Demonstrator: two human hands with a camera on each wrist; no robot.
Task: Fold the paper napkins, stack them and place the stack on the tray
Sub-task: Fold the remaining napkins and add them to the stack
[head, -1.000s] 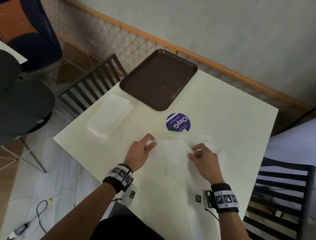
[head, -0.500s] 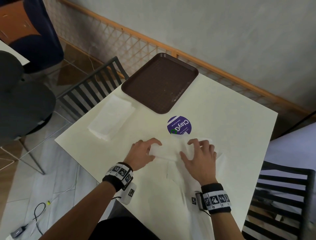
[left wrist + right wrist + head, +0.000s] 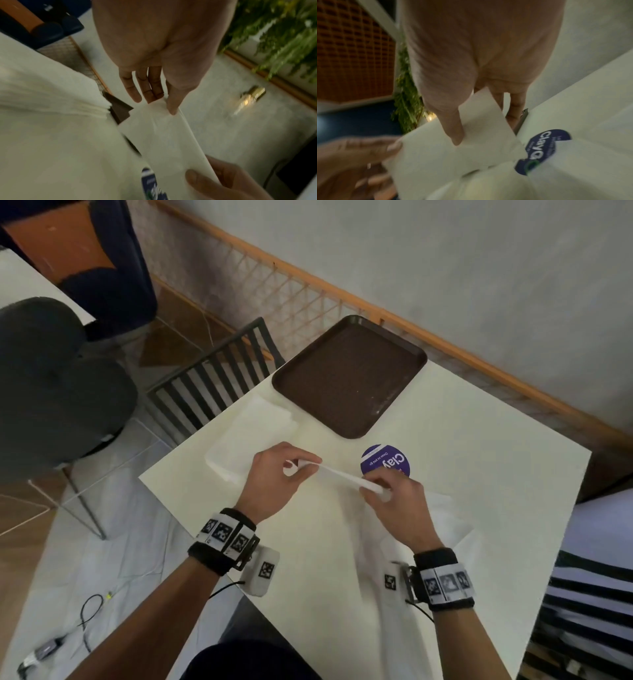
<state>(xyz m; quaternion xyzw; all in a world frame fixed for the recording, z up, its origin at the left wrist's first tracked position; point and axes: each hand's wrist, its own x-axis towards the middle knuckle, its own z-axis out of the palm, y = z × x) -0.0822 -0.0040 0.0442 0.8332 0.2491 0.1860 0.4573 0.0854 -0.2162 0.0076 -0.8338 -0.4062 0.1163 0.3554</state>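
From the head view, the left hand (image 3: 274,474) and right hand (image 3: 394,501) each pinch one end of a folded paper napkin (image 3: 339,474), lifted off the bench (image 3: 479,457) near a purple round sticker (image 3: 385,462). A stack of folded napkins (image 3: 250,436) lies left of it, beside the brown tray (image 3: 349,374).

Left wrist: thumb and fingers (image 3: 155,88) clamp the napkin's corner.

Right wrist: the thumb presses the napkin; the fingers behind look curled, though blur hides them.

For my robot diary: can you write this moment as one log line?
step: fold | left hand: pinches napkin | right hand: pinches napkin | napkin: lifted | tray: bare
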